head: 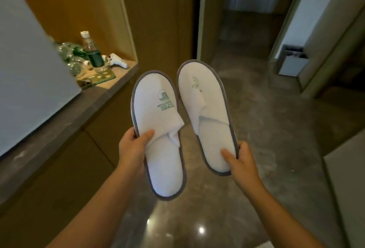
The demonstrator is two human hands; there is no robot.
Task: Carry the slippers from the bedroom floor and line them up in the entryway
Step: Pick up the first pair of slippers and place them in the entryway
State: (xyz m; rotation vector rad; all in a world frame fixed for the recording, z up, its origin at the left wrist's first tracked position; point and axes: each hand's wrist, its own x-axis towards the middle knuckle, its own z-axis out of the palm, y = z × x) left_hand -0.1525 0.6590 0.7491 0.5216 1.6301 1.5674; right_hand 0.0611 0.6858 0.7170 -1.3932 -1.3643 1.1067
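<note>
Glossy grey-brown stone floor (266,149) fills the lower and right frame, running toward a doorway at 12 o'clock; a ceiling light glints off it at 6 o'clock. Wood-panelled wall (158,20) and cabinet fronts take the left side, with a grey stone counter (65,117) crossing from 9 o'clock toward centre. A large pale panel (29,60) leans or stands on the counter at 9–10 o'clock; cannot tell what it is. Grey waste bin (292,62) sits on the floor against the wall at 2 o'clock. On the counter at 10 o'clock, a clutter of clear plastic bottles, one upright bottle (91,50) with a green label and white cap standing among them. Two white terry slippers with grey trim are held in the air at frame centre, toes pointing away, side by side and nearly touching. Left slipper (158,129) carries a green printed logo on its upper; right slipper (207,113) shows a fainter mark, and sits slightly higher and farther out. Left hand (132,149) clamps the left slipper's outer edge, thumb pressed on the upper, fingers curled beneath out of sight. Right hand (243,160) pinches the right slipper at its heel edge, thumb on the insole, fingers wrapped under.
</note>
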